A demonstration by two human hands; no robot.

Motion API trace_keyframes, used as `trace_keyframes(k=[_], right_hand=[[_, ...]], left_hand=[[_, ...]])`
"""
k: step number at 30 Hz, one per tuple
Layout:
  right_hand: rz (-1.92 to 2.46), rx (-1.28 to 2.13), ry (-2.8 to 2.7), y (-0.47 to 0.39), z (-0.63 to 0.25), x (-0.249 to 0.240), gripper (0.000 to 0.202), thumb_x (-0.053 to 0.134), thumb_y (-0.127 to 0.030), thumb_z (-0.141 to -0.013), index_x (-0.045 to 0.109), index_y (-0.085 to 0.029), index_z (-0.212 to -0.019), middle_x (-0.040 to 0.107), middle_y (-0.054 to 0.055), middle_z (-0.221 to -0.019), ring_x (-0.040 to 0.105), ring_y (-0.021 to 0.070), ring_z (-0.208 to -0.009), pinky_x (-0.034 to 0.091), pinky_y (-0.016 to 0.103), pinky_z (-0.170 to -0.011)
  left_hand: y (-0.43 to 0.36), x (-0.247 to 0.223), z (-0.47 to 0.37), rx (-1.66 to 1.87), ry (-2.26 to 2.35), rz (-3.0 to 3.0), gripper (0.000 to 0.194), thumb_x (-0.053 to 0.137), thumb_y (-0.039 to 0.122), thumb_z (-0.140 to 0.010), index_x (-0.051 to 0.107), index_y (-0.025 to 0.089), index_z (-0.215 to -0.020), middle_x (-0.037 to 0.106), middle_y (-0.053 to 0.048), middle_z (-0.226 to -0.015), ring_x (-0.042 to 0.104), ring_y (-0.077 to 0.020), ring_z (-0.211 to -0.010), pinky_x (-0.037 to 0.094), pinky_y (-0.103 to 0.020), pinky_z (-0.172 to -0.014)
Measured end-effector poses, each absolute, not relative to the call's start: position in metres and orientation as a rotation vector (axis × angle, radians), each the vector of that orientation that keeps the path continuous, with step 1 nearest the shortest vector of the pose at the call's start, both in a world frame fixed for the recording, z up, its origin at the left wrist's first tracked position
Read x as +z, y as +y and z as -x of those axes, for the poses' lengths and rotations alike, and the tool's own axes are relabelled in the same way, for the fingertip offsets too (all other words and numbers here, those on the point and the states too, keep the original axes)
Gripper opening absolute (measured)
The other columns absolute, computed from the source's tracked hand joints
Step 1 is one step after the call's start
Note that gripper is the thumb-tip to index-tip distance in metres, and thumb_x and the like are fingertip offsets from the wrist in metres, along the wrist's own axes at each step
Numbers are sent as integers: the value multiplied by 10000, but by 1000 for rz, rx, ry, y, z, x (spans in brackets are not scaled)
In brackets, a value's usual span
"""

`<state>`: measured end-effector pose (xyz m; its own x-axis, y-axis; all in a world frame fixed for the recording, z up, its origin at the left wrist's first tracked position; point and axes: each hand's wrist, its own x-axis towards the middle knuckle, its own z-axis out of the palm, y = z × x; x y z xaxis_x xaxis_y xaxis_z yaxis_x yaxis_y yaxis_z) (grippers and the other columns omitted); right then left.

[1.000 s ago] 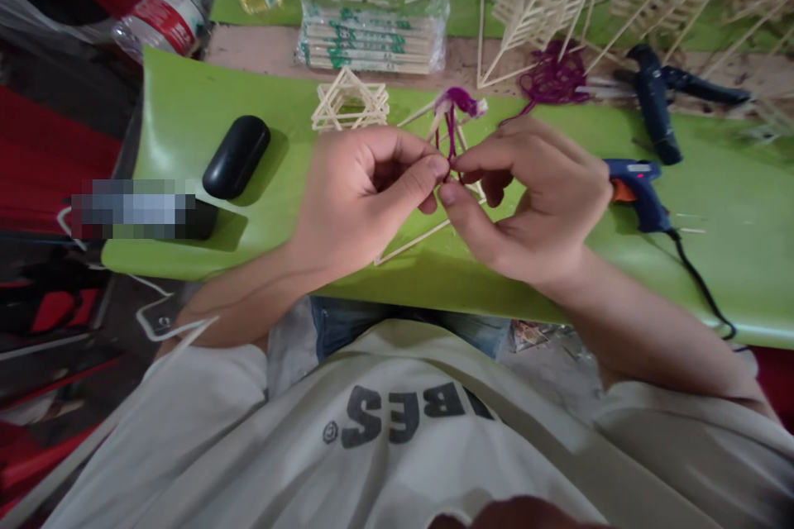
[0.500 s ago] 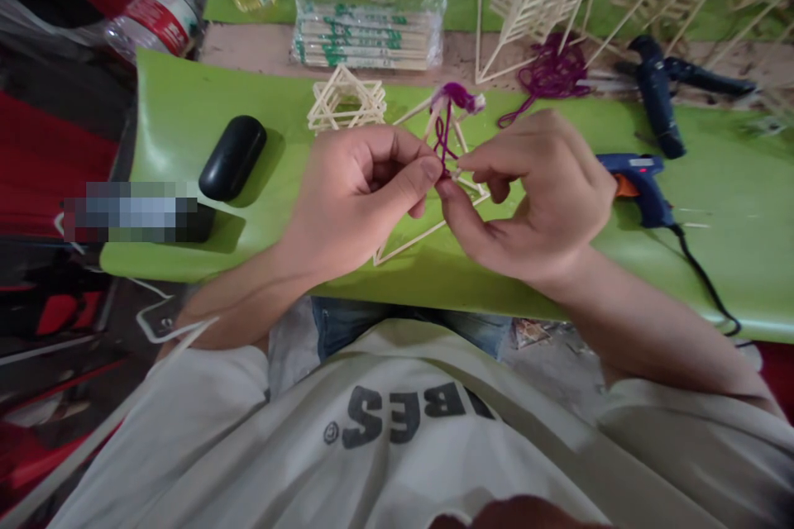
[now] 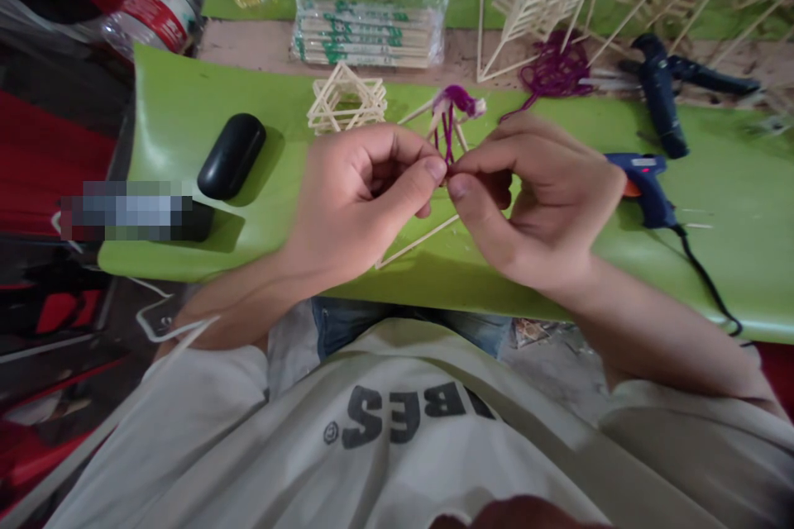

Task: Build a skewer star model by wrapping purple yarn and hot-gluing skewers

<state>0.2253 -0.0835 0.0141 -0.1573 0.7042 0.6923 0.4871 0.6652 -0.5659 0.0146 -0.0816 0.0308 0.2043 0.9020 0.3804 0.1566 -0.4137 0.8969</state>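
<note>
Purple yarn (image 3: pixel 447 135) runs down in strands from a wound purple bundle at the top of a small stick frame (image 3: pixel 460 132). My left hand (image 3: pixel 372 202) pinches the lower end of the strands between thumb and forefinger. Right beside it, my right hand (image 3: pixel 533 194) is closed in a pinch on the same yarn, the fingertips of both hands almost touching. Exactly how the strands cross between the fingertips is hidden. A thin stick (image 3: pixel 415 242) of the frame shows below the hands on the green tabletop.
A star-like stick frame (image 3: pixel 347 102) and a black case (image 3: pixel 231 157) lie to the left. Behind are wrapped chopsticks (image 3: pixel 369 33) and a purple yarn heap (image 3: pixel 558 66). A blue glue gun (image 3: pixel 648 186) with its cord lies right, near another dark glue gun (image 3: pixel 661 99).
My right hand has shifted slightly right, its fingers curling in more. The yarn strands, looped before, now hang straighter between the bundle and my fingertips. My left hand has barely moved.
</note>
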Motion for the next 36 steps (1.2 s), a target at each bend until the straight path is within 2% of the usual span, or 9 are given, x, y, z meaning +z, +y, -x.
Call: trace_keyframes(k=[4,6,12,16,22,24,27,32,36], right_hand=[[826,346,-1726,-76,-221,11,205,790,-480,-1052,816,-283,-1000,701,40,-800,541,188,-631,454,414,-555],[719,288,-1703,-73,-218,10,220,803,-498,-1047,813,-278,-1039,703,25,-803,560,176,-638,455,401,-577],[713,60,-1866,-74,-225,3,53,753,-252,-1104,780,-298,-1101,788,16,-910,695,183,-727,543,390,-663],[792,-104,-1990,-74,-234,0,63,771,-280,-1120,767,-313,-1174,820,31,-992,712,215,-777,542,439,-727],[757,-239,-2031,-67,-239,1,94,689,-277,-1168,758,-324,-1209,823,22,-1012,719,220,-798,558,463,-776],[762,-246,-2020,-66,-239,1,104,683,-260,-1171,758,-324,-1205,819,22,-1010,715,215,-790,569,466,-782],[751,-218,-1997,-64,-238,0,139,680,-230,-1166,777,-322,-1203,807,23,-1005,715,211,-787,600,463,-798],[736,-298,-1914,-61,-235,-2,157,679,-263,-1144,800,-355,-1185,814,16,-974,730,213,-794,613,425,-700],[663,-308,-1942,-63,-233,0,228,661,-165,-1072,763,-357,-1142,833,-6,-1006,740,196,-756,575,418,-640]], left_hand=[[-83,33,-17,1228,1019,-1634,339,866,519,-1128,818,239,-942,765,-1,-765,762,-142,-680,607,-270,-581],[-84,34,-19,1225,1039,-1578,346,905,520,-1095,807,237,-921,766,-5,-774,748,-143,-677,591,-275,-573],[-82,36,-20,1218,1073,-1538,333,918,473,-1069,778,239,-878,681,2,-693,667,-144,-633,499,-293,-530],[-79,32,-17,1193,1081,-1539,315,903,478,-1065,786,246,-887,622,7,-644,599,-147,-592,429,-313,-501],[-64,17,-10,1146,919,-1478,432,940,636,-1017,784,258,-878,489,28,-566,430,-119,-489,299,-333,-450],[-63,18,-8,1125,870,-1431,423,966,591,-1004,768,257,-836,483,30,-572,404,-106,-486,280,-327,-462],[-68,27,-8,1119,848,-1354,330,947,417,-1035,773,249,-811,481,34,-600,362,-86,-507,258,-313,-503],[-74,35,-8,1079,821,-1304,267,946,383,-1036,829,252,-835,592,17,-642,438,-91,-535,334,-299,-512],[-76,34,-7,1064,886,-1283,240,931,366,-1057,850,241,-870,645,11,-677,520,-98,-560,399,-281,-528]])
